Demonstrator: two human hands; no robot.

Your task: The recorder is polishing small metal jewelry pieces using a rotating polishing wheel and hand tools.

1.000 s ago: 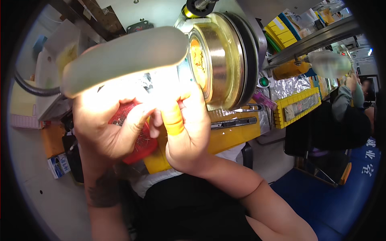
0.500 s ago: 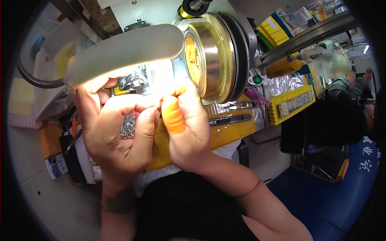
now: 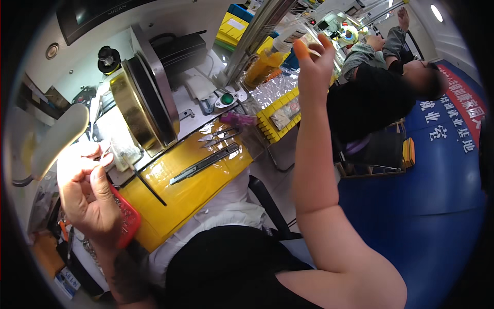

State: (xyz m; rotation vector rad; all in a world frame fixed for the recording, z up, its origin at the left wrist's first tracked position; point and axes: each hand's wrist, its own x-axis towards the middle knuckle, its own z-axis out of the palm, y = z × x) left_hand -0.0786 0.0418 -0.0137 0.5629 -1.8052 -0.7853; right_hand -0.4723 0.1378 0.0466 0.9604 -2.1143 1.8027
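My left hand (image 3: pixel 91 198) is at the left under a bright lamp (image 3: pixel 64 136), thumb and fingertips pinched on a small thin pale piece (image 3: pixel 106 150); glare hides its exact kind. Below that hand, partly covered by it, is a red tray (image 3: pixel 129 219) with small metal parts. My right hand (image 3: pixel 315 64) is raised at the upper right, thumb and fingers apart, orange covers on two fingertips. I see nothing held in it. Nearest to it is a bottle of orange-yellow liquid (image 3: pixel 263 68) with a white top.
A brass-coloured drum (image 3: pixel 135 108) on a machine stands beyond the left hand. On the yellow mat (image 3: pixel 180 198) lie a utility knife (image 3: pixel 206 164), thread snips (image 3: pixel 220 138) and a thin black rod (image 3: pixel 150 188). A yellow rack (image 3: pixel 278 116) is at the right; a person (image 3: pixel 370 100) sits beyond it.
My right hand has left the left hand and swung up and right to beside the bottle. The view has turned right, so the left hand now appears farther left, still pinching.
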